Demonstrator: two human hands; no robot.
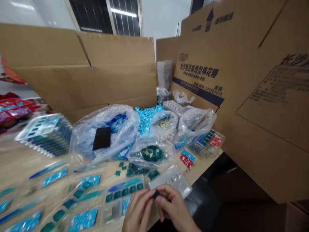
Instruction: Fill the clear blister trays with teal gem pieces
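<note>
My left hand (137, 211) and my right hand (172, 206) meet at the bottom centre, fingers pinched together on one small dark teal square piece (156, 193). They hover over the near edge of a wooden table (205, 164). Just under and left of my hands lies a clear plastic tray (122, 196) with teal squares set in its slots. An empty clear tray (172, 180) lies right behind my hands. A clear bag of loose teal squares (149, 154) sits farther back, with a few squares (122, 167) spilled beside it.
Several filled clear trays (82, 219) cover the table's left side, and a stack of them (45, 133) stands at the left. More plastic bags (106, 135) (196, 120) with wrapped pieces sit mid-table. Large cardboard boxes (253, 96) (91, 74) wall the back and right.
</note>
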